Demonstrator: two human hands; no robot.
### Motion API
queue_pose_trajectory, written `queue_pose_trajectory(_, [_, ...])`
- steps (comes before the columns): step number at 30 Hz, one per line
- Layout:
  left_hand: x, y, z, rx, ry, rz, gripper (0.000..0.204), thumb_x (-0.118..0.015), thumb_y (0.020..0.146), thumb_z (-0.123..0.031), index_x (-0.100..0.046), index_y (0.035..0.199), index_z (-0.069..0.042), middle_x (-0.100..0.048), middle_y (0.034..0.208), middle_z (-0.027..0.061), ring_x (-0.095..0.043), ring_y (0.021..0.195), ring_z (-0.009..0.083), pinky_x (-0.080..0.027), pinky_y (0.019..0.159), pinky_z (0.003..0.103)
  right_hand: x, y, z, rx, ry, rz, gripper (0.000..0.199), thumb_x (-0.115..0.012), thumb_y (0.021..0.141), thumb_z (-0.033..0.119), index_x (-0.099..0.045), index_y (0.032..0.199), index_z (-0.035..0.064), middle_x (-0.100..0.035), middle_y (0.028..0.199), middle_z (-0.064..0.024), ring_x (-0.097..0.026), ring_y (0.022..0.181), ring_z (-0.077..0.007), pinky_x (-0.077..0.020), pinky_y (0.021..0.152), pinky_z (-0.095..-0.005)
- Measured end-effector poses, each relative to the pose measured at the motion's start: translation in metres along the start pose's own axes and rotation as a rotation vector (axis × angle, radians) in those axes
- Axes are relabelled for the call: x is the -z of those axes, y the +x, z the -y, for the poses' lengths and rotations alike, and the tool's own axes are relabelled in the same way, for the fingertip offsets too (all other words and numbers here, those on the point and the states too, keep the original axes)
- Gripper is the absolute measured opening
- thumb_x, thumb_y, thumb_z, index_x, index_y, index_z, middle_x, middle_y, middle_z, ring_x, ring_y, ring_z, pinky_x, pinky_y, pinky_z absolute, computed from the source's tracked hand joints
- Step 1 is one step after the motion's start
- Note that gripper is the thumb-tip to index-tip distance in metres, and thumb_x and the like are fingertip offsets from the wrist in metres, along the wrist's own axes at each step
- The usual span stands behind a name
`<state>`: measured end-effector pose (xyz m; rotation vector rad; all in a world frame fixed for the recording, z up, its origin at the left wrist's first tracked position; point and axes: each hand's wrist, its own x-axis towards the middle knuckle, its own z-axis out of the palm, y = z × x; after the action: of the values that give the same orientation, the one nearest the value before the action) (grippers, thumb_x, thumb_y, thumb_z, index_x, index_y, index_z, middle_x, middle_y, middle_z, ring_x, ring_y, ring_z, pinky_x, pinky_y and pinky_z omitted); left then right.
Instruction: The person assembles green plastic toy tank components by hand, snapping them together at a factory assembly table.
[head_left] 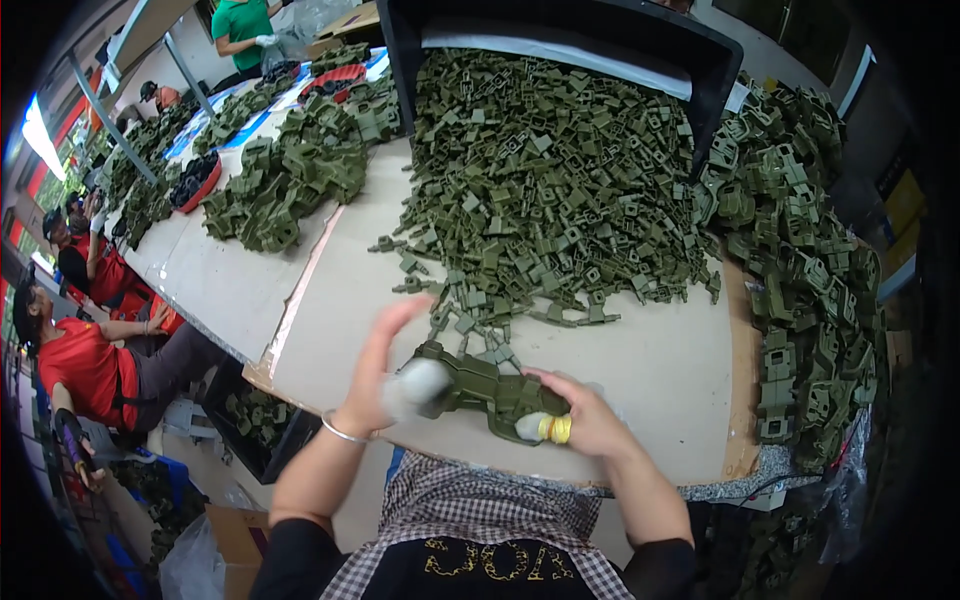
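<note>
A: Hand status?
B: Right hand closed on the green plastic body at the table edge. Left hand open, fingers spread, thumb at its end; motion-blurred.
A: Advice?
B: Support both ends; draw small parts from the nearby pile.

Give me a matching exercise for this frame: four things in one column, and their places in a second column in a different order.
1. green part
2. black bin
3. small green pieces
4. larger green parts

A. tipped at the table's far edge
B. piled along the right side
C. between left hand and right hand
D. spilled over the table's middle

Pairs: 1-C, 2-A, 3-D, 4-B
</note>
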<state>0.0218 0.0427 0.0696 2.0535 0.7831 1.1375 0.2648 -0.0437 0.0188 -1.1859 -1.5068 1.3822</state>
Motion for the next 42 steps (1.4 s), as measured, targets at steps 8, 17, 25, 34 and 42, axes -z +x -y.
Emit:
queue_pose_trajectory(8, [-0.034, 0.032, 0.015, 0.125, 0.373, 0.969, 0.044, -0.058, 0.079, -0.033, -0.052, 0.113, -0.006, -0.054, 0.113, 0.0087, -0.055, 0.099, 0.0268, -0.044, 0.083, 0.035, 0.013, 0.011, 0.009, -0.023, -0.351, 0.070, 0.058, -0.071, 0.068, 0.012, -0.047, 0.120, 0.0037, -0.053, 0.114, -0.0132, -0.053, 0.103, -0.0260, -0.0422, 0.089, -0.0318])
queue_pose_trajectory(17, [-0.044, 0.040, 0.017, 0.190, 0.311, 1.001, 0.037, -0.059, 0.076, -0.028, -0.058, 0.105, -0.005, -0.058, 0.104, 0.0097, -0.056, 0.094, 0.0291, -0.044, 0.081, 0.035, 0.016, 0.013, -0.002, -0.030, -0.348, 0.038, 0.057, -0.073, 0.067, 0.015, -0.050, 0.119, 0.0062, -0.056, 0.110, -0.0097, -0.055, 0.100, -0.0225, -0.0429, 0.086, -0.0302])
queue_pose_trajectory(25, [0.007, 0.036, 0.030, 0.075, -0.031, 0.711, 0.053, -0.062, 0.080, -0.022, -0.040, 0.127, -0.008, -0.045, 0.123, 0.0112, -0.046, 0.110, 0.0220, -0.038, 0.092, 0.034, 0.051, 0.014, 0.001, -0.085, -0.146, 0.125, 0.053, -0.069, 0.070, 0.010, -0.050, 0.119, 0.0055, -0.058, 0.108, -0.0110, -0.055, 0.100, -0.0201, -0.0422, 0.088, -0.0288])
queue_pose_trajectory(34, [-0.013, -0.051, 0.060, 0.491, -0.517, 0.363, 0.050, -0.057, 0.085, -0.011, -0.037, 0.131, -0.008, -0.047, 0.119, 0.0062, -0.047, 0.107, 0.0135, -0.038, 0.091, 0.027, 0.037, 0.020, 0.049, 0.279, -0.451, -0.144, 0.071, -0.074, 0.064, 0.023, -0.040, 0.123, 0.0025, -0.046, 0.117, -0.0135, -0.043, 0.112, -0.0290, -0.0336, 0.097, -0.0347])
queue_pose_trajectory(42, [-0.031, -0.058, 0.063, 0.279, -0.294, 0.259, 0.051, -0.056, 0.080, -0.006, -0.039, 0.128, -0.007, -0.049, 0.111, 0.0101, -0.051, 0.097, 0.0189, -0.041, 0.086, 0.028, -0.035, 0.051, 0.033, 0.411, -0.859, -0.025, 0.047, -0.065, 0.069, 0.015, -0.046, 0.110, 0.0016, -0.052, 0.100, -0.0130, -0.050, 0.094, -0.0301, -0.0435, 0.078, -0.0369])
